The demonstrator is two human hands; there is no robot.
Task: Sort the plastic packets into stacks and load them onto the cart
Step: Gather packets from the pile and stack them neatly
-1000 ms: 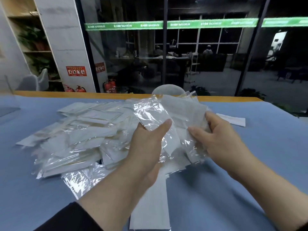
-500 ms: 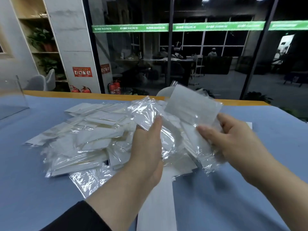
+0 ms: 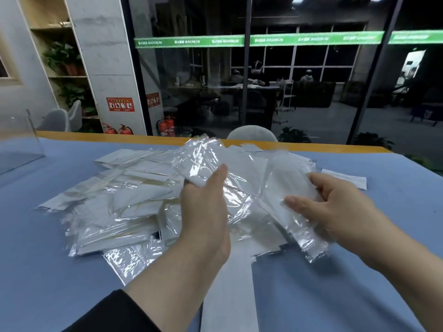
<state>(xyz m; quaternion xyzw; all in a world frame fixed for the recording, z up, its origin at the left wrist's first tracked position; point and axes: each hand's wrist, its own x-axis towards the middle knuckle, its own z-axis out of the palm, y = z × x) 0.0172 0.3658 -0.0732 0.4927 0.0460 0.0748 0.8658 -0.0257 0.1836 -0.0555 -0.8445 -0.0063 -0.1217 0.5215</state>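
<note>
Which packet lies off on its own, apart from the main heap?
The flat white packet at the far right of the blue table, just beyond the right hand. The other packets overlap in the pile.

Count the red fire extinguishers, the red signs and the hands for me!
Red fire extinguishers: 4
Red signs: 2
Hands: 2, the left hand and the right hand, each holding plastic packets
Total: 8
</note>
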